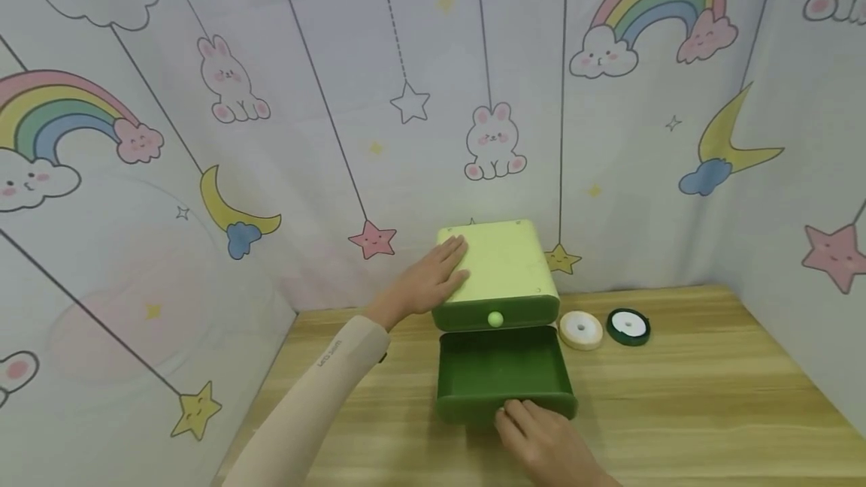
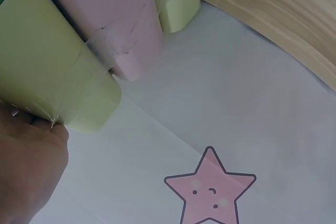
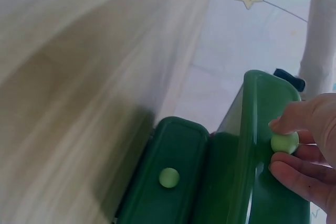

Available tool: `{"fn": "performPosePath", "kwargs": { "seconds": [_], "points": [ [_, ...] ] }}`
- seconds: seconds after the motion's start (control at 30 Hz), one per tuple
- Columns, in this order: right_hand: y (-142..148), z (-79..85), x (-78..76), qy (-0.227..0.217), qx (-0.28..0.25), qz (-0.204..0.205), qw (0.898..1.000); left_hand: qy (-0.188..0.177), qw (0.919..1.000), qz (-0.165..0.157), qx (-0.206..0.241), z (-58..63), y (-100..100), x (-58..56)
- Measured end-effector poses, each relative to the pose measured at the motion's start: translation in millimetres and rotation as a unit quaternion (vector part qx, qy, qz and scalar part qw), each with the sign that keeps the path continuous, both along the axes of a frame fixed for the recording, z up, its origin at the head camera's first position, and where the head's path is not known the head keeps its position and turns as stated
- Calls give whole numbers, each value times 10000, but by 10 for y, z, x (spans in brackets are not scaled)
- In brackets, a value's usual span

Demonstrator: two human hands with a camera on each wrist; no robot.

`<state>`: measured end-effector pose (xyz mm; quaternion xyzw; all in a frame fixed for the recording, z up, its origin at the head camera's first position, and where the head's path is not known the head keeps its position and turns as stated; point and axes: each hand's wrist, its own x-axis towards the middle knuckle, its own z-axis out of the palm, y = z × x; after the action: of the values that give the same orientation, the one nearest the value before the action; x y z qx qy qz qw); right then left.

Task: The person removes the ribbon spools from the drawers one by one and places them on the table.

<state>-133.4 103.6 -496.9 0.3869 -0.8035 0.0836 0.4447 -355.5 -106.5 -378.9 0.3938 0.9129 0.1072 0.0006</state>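
Note:
A small drawer cabinet point(image 1: 504, 258) with a pale yellow top and green drawer fronts stands near the back wall. My left hand point(image 1: 433, 280) rests on the left part of its top, fingers extended. Below the shut top drawer point(image 1: 467, 314), a green drawer point(image 1: 504, 370) is pulled out toward me, and nothing lies inside it. With thumb and fingers my right hand point(image 3: 317, 148) pinches the round light-green knob point(image 3: 285, 143) on that drawer's front. Another drawer front point(image 3: 178, 156) with a knob shows beside it, nearer the tabletop, in the right wrist view.
Right of the cabinet lie a cream ribbon roll point(image 1: 570, 331) and a dark green ribbon roll point(image 1: 616, 327). In the left wrist view, a pink section point(image 2: 123, 19) sits between yellow ones. A patterned curtain point(image 1: 325, 134) hangs behind the wooden table point(image 1: 697, 382).

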Motion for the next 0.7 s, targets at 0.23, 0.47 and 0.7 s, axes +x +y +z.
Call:
{"fn": "performPosePath", "kwargs": {
  "seconds": [0.23, 0.47, 0.7],
  "points": [
    [18, 67, -80, -171, -243, 32, 9996, 43, 10000, 36, 28, -3, -5, 17],
    [43, 108, -113, -385, -473, 27, 9981, 13, 10000, 52, 61, -2, -4, 27],
    [46, 122, -153, -368, -471, 38, 9982, 34, 9999, 12, 123, 11, -3, 30]
  ]
}}
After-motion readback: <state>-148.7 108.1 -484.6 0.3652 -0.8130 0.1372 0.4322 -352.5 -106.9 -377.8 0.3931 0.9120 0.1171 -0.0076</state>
